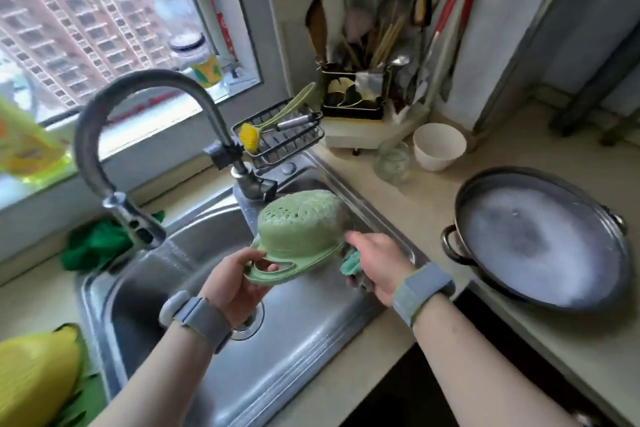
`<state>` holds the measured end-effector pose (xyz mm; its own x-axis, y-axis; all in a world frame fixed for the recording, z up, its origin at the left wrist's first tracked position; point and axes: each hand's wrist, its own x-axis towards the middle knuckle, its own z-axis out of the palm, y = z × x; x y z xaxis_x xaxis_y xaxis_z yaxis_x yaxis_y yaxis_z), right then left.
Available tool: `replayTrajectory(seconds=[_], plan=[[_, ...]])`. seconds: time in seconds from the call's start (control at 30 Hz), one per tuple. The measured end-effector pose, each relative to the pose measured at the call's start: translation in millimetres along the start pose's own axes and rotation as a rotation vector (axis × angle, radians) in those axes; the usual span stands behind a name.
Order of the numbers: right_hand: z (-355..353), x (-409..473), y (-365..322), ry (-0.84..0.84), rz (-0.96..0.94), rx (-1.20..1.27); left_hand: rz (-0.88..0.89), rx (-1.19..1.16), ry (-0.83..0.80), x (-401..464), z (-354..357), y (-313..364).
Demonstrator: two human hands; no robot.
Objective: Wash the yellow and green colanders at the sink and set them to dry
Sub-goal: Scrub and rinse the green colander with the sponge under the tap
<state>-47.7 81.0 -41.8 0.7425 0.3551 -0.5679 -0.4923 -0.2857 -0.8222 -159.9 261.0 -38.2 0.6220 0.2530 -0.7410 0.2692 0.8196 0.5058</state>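
My left hand [239,282] grips the handle of the green colander [299,222], which is turned upside down over the steel sink [284,367]. Against the colander's right rim, my right hand [377,262] holds a teal cloth [350,262]. Water runs from the curved tap [138,229] into the left part of the basin, beside the colander and not on it. The yellow colander [34,374] lies upside down on the counter at the lower left, partly cut off by the frame edge.
A large dark pan [540,239] stands on the counter to the right. Behind it are a white cup [438,146] and a glass jar [393,161]. A wire rack with a yellow brush [251,137] hangs by the tap. A green cloth [97,243] lies left of the sink.
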Motion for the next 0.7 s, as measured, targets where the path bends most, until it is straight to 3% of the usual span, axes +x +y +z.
replayTrajectory(seconds=[0.13,0.27,0.47,0.7], plan=[[97.2,0.0,30.1,-0.182,0.068,-0.132,0.009,-0.039,0.188,-9.9,-113.4,15.0],[158.4,1.7,49.0,-0.229,0.141,-0.141,-0.005,-0.085,0.276,-18.3,-167.4,23.5],[212.5,20.7,58.3,-0.217,0.256,-0.050,0.060,-0.199,0.389,-8.5,-196.3,38.8],[230.3,48.9,51.4,-0.262,0.179,-0.156,0.141,-0.199,0.517,21.0,-182.4,55.5]])
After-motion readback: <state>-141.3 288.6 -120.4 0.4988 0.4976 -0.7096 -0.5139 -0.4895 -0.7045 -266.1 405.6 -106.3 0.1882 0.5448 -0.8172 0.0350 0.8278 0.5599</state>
